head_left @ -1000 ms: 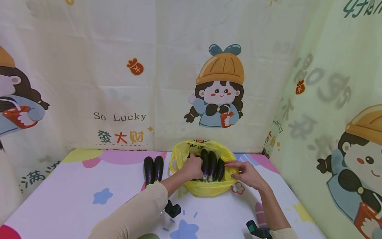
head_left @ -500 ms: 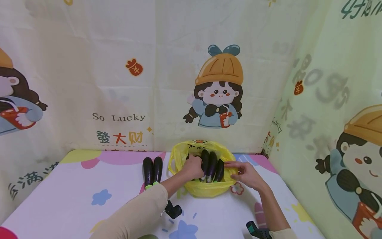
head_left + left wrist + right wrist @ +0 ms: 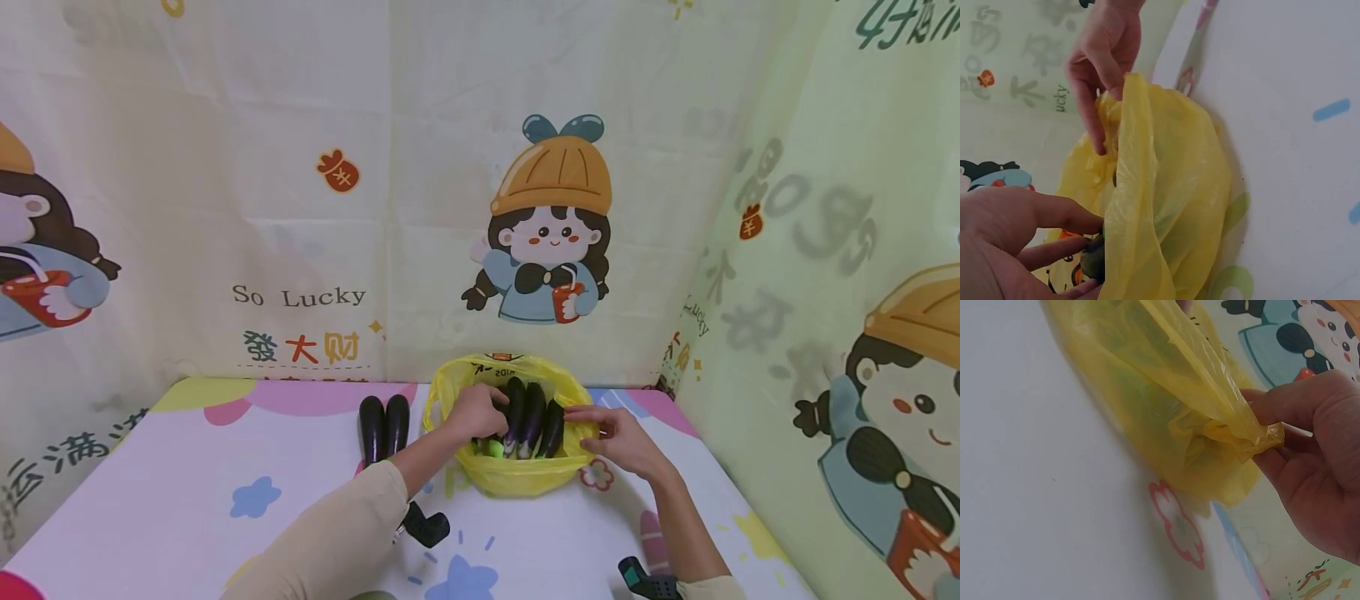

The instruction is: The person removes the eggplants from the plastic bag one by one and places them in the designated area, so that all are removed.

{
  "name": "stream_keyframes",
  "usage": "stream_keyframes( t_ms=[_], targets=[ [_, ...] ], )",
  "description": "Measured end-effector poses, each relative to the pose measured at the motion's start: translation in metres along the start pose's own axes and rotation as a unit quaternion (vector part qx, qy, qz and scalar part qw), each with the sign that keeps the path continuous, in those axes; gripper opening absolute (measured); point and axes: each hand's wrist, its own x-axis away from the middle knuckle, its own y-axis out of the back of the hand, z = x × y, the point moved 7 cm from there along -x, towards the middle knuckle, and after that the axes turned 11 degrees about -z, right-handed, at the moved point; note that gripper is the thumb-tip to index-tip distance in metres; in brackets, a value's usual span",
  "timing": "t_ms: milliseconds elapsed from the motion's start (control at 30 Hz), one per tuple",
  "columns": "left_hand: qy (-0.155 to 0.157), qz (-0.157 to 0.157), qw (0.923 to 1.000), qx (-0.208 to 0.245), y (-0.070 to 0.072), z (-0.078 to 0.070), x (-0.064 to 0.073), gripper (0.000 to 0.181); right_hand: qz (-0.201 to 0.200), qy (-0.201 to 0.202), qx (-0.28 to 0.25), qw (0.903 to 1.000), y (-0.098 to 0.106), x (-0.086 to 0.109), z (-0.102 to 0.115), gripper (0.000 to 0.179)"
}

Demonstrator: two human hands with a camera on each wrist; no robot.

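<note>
A yellow plastic bag (image 3: pixel 517 479) sits with its mouth spread wide at the far middle of the table. Several dark purple eggplants (image 3: pixel 533 412) lie side by side inside it, and green stem caps (image 3: pixel 495 448) show near the front. My left hand (image 3: pixel 476 411) reaches into the left part of the bag, fingers curled about an eggplant (image 3: pixel 1092 261) whose end shows between them in the left wrist view. My right hand (image 3: pixel 628 439) pinches the bag's right rim between thumb and fingers, with bunched plastic (image 3: pixel 1266 440) showing in the right wrist view.
Two more eggplants (image 3: pixel 372 427) lie together on the table, left of the bag, partly behind my left forearm. A printed white cloth (image 3: pixel 180 492) covers the table. Fabric walls (image 3: pixel 420 183) with cartoon prints stand behind and to the right.
My left hand has shifted slightly left inside the bag, uncovering green stem caps. The eggplants beside it have tilted a little. My right hand keeps its place on the rim.
</note>
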Motion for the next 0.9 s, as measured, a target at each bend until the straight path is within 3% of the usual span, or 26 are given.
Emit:
stream_keyframes(
  t_ms=[267,467,900],
  targets=[
    [0.000,-0.027,0.9988,0.040,0.013,-0.001,0.000,0.058,0.000,-0.009,-0.001,1.0000,-0.001,0.001,0.000,0.039],
    [0.029,-0.026,0.9967,0.072,0.027,-0.004,0.007,0.057,0.000,-0.012,-0.003,0.9999,0.000,0.001,0.001,0.041],
    [0.030,-0.039,0.9954,0.082,0.056,-0.002,0.025,0.055,-0.005,0.007,-0.003,1.0000,0.001,0.001,0.003,0.039]
  ],
)
